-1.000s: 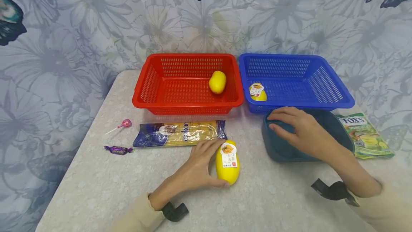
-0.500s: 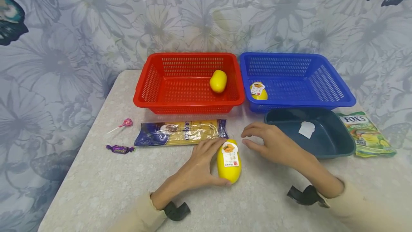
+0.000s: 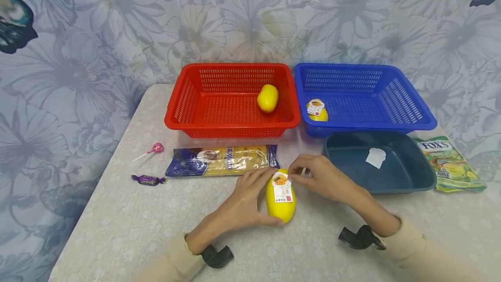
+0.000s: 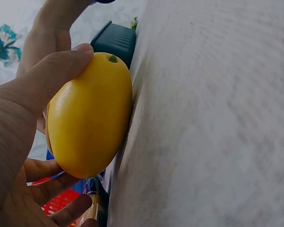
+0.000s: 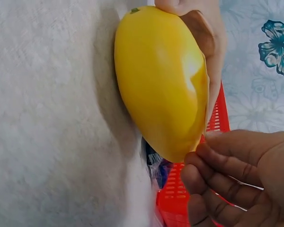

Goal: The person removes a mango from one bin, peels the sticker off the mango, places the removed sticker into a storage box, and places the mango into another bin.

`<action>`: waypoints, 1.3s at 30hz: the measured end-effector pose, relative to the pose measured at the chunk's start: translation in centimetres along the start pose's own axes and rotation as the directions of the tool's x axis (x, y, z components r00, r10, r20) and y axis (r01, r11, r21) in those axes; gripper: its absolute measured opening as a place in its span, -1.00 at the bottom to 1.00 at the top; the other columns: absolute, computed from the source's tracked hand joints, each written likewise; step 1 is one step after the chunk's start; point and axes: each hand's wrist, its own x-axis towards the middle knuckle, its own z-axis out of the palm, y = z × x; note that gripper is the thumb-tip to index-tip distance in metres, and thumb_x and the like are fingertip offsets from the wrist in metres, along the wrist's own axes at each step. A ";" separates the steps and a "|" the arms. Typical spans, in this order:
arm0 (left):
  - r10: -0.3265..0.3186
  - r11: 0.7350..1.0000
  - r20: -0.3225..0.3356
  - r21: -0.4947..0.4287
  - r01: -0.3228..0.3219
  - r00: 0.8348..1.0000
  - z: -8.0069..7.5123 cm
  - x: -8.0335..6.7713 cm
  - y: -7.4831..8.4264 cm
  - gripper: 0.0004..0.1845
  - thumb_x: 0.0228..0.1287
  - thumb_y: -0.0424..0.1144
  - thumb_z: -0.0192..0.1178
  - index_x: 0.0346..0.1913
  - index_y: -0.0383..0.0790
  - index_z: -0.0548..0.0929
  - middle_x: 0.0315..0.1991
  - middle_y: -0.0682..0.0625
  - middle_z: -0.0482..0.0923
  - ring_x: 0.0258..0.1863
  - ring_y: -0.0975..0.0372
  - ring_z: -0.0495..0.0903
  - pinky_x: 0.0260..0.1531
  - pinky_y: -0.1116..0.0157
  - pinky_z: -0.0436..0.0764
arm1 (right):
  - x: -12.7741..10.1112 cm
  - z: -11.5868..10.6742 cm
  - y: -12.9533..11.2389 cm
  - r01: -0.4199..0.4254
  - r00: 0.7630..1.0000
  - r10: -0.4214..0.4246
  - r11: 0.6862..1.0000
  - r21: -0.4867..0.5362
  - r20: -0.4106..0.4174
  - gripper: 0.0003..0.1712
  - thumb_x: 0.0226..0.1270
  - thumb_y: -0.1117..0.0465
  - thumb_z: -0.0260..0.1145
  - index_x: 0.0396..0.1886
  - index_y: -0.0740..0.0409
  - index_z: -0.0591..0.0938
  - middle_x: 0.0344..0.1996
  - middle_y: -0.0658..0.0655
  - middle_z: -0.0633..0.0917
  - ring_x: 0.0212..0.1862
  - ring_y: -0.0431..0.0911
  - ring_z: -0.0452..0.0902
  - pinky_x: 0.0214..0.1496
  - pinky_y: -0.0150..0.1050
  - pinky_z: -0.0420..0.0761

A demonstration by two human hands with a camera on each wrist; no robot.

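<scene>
A yellow mango [image 3: 281, 212] lies on the table in the head view, bearing a white label sticker [image 3: 282, 191] with a mango picture. My left hand [image 3: 244, 201] holds it from the left, thumb at the near end and fingers at the far end. My right hand [image 3: 322, 177] is at its upper right, thumb and index finger pinching the sticker's edge. In the right wrist view the sticker [image 5: 208, 101] shows edge-on along the mango [image 5: 161, 85], with the pinching fingertips [image 5: 213, 138] at its end. The left wrist view shows the mango's [image 4: 92, 113] bare side and green stem spot.
Behind stand a red basket [image 3: 231, 126] with one mango [image 3: 268, 98] and a blue basket [image 3: 372, 124] with a labelled mango [image 3: 320, 115]. A dark teal basin [image 3: 348, 177] holds a white paper scrap [image 3: 376, 158]. Spaghetti [image 3: 223, 161], a lollipop [image 3: 157, 147], wrapped candy [image 3: 148, 180] and a FOX'S bag [image 3: 450, 164] lie around.
My right hand has come left from over the teal basin to the mango and now pinches its sticker. The white scrap in the basin has come into view. My left hand keeps its hold.
</scene>
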 end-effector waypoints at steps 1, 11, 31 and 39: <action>-0.002 1.000 0.001 -0.001 0.002 1.000 0.0 0.0 0.0 0.26 -0.21 0.32 0.54 0.57 -0.03 0.15 0.50 0.09 0.16 0.42 0.16 0.11 0.37 -0.06 0.14 | 0.0 0.1 0.0 -0.005 1.000 0.005 1.000 0.004 -0.001 -0.93 0.32 0.26 0.42 -0.23 0.03 0.74 -0.35 -0.17 0.66 -0.25 -0.22 0.54 -0.13 -0.09 0.65; 0.012 1.000 -0.012 0.005 -0.012 1.000 0.1 0.1 0.1 0.26 -0.23 0.33 0.55 0.56 -0.03 0.17 0.48 0.11 0.18 0.47 0.16 0.06 0.44 -0.05 -0.01 | 0.2 0.7 -0.1 -0.003 0.999 0.005 1.000 0.027 -0.055 -0.90 0.24 0.34 0.42 -0.36 0.03 0.71 -0.45 -0.16 0.60 -0.32 -0.16 0.51 -0.24 -0.20 0.59; -0.021 1.000 -0.017 0.010 0.021 1.000 0.1 0.2 -0.1 0.26 -0.23 0.39 0.51 0.54 -0.06 0.20 0.48 0.10 0.19 0.44 0.15 0.11 0.40 -0.01 0.12 | -1.4 -1.7 -2.4 0.200 0.961 -0.182 0.978 0.067 -0.209 -0.74 0.18 0.43 0.43 -0.35 -0.05 0.65 -0.37 -0.20 0.61 -0.27 -0.23 0.51 -0.19 -0.37 0.56; -0.006 1.000 -0.016 -0.010 0.006 1.000 0.2 0.4 0.0 0.22 -0.20 0.35 0.52 0.55 0.03 0.20 0.48 0.11 0.19 0.48 0.13 0.07 0.44 -0.03 -0.03 | -2.8 -5.5 -1.1 0.155 0.930 -0.160 0.987 -0.041 -0.332 -0.75 0.16 0.45 0.47 -0.26 0.04 0.70 -0.31 -0.16 0.65 -0.26 -0.24 0.54 -0.15 -0.46 0.56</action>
